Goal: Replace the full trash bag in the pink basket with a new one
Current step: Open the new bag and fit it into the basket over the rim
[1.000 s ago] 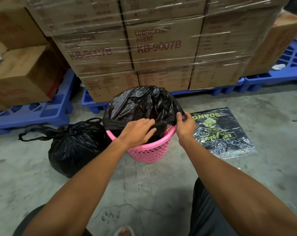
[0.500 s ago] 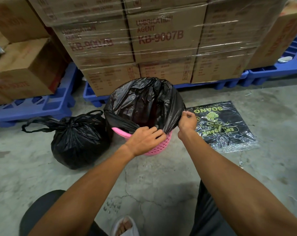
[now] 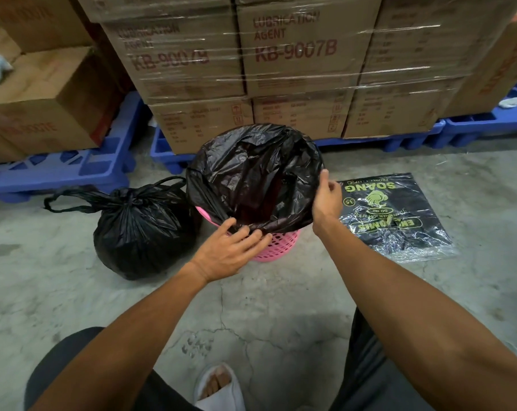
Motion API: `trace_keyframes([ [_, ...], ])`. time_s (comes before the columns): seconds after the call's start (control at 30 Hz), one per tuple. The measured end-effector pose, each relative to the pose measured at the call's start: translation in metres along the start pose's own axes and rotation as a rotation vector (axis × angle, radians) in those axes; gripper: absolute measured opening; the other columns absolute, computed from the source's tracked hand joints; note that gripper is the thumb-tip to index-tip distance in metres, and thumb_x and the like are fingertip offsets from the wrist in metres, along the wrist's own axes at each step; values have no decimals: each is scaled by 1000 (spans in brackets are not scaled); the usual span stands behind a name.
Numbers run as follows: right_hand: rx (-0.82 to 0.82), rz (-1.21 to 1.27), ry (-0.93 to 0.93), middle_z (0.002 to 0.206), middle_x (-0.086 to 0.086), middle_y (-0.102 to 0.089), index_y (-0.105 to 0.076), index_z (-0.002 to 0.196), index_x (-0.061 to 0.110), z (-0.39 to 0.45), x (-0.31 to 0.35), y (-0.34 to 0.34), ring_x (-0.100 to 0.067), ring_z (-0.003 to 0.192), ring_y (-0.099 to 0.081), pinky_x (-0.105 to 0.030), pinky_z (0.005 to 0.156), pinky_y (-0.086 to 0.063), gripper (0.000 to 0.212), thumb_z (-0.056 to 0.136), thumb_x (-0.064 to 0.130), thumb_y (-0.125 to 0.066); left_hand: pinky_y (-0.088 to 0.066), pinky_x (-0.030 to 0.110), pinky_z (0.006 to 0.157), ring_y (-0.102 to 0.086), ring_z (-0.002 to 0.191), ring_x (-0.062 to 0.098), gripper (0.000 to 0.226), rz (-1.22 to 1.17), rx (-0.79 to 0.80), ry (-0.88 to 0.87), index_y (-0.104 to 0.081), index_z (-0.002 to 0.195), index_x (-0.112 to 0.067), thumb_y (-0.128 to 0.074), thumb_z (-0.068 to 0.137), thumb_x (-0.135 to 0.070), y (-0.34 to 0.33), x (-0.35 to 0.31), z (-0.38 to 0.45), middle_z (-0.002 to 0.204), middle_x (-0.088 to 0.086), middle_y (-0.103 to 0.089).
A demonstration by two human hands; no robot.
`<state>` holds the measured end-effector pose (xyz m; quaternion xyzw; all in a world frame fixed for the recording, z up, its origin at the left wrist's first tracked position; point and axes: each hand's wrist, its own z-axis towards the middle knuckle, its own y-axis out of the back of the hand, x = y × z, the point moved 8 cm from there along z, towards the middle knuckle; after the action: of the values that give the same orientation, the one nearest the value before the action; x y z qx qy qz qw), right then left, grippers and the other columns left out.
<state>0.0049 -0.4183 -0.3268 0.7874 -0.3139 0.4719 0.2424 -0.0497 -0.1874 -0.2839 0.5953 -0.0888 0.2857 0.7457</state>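
Observation:
A pink mesh basket point(image 3: 281, 246) stands on the concrete floor with a new black trash bag point(image 3: 251, 173) spread open over it. The bag's edge hangs over most of the rim; a bit of pink rim point(image 3: 203, 212) shows at the left. My left hand point(image 3: 230, 250) lies flat against the basket's near side, fingers on the bag's lower edge. At the bag's right edge my right hand point(image 3: 327, 197) pinches the plastic. The full black trash bag point(image 3: 138, 229), tied at its top, sits on the floor just left of the basket.
A pack of black bags point(image 3: 390, 215) in clear wrap lies on the floor right of the basket. Wrapped cardboard boxes point(image 3: 295, 54) on blue pallets point(image 3: 64, 170) stand close behind. My slippered foot point(image 3: 218, 387) shows below, on the cracked concrete.
The bag's edge has been pulled further down over the basket, covering more of the pink rim. My left hand slid lower on the basket's front; my right hand stays at the right edge.

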Motion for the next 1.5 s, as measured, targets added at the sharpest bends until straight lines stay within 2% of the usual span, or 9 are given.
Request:
trace_keyframes([
  [0.1, -54, -226, 56, 117, -11, -64, -57, 121, 15, -3, 9, -11, -32, 108, -62, -42, 97, -50, 35, 89, 29, -59, -44, 50, 84, -60, 84, 27, 29, -57, -3, 226, -60, 110, -9, -48, 93, -30, 9, 20, 1, 98, 9, -63],
  [0.2, -139, -238, 61, 122, -13, -65, -57, 124, 16, -14, 15, -13, -34, 114, -60, -42, 100, -47, 33, 91, 22, -54, -40, 42, 74, -57, 75, 27, 24, -181, -59, 768, -58, 90, -10, -41, 98, -25, 14, 61, -19, 82, 6, -58],
  [0.4, -141, -229, 61, 121, -11, -64, -56, 124, 20, -13, 14, -11, -34, 115, -60, -43, 101, -47, 32, 92, 26, -54, -39, 36, 78, -53, 94, 27, 41, -765, -104, 1850, -48, 103, -7, -30, 104, -43, -26, 115, -84, 101, 12, -57],
  [0.7, -89, -45, 21, 118, -7, -63, -54, 129, 22, -12, 3, -13, -24, 95, -58, -39, 94, -52, 35, 95, 30, -59, -52, 38, 81, -58, 88, 24, 17, -1277, -340, 2319, -52, 102, -6, -39, 100, -15, -86, 101, -97, 104, 13, -62],
  [0.87, -72, -88, 41, 114, -6, -66, -60, 118, 23, -1, 2, -10, -28, 105, -62, -43, 96, -52, 31, 88, 29, -65, -56, 32, 55, -64, 71, 25, 22, -1652, -94, 2314, -62, 103, -8, -40, 101, -10, -102, 72, -101, 90, 13, -69],
  [1.07, -18, -160, 37, 93, -2, -72, -70, 105, 24, 3, 14, -8, -25, 84, -68, -44, 84, -58, 33, 75, 18, -59, -45, 33, 77, -59, 95, 28, 32, -1276, -385, 2309, -61, 112, -14, -40, 95, -32, -88, 152, -114, 111, 8, -64],
  [1.23, 20, -531, 97, 117, -12, -64, -66, 118, 20, 5, 31, -14, -32, 100, -61, -39, 90, -52, 43, 77, 28, -56, -36, 49, 106, -46, 127, 32, 46, -786, 234, 1812, -45, 132, -24, -50, 93, -46, -78, 204, -64, 138, 9, -48],
  [1.37, -84, -878, 679, 124, -9, -47, -50, 131, 26, -24, 92, -50, -28, 115, -49, -42, 96, -44, 50, 82, 34, -60, -27, 52, 111, -35, 138, 32, 63, -601, 367, 1586, -33, 145, -25, -55, 89, -46, -84, 230, -36, 149, 8, -38],
  [1.5, 506, -1103, 800, 109, -3, -53, -63, 114, 32, -35, 72, -157, -28, 104, -61, -40, 93, -51, 26, 89, 34, -56, -34, 48, 104, -42, 132, 33, 60, -589, 410, 1343, -37, 143, -22, -55, 90, -44, -101, 251, -9, 142, 10, -46],
])
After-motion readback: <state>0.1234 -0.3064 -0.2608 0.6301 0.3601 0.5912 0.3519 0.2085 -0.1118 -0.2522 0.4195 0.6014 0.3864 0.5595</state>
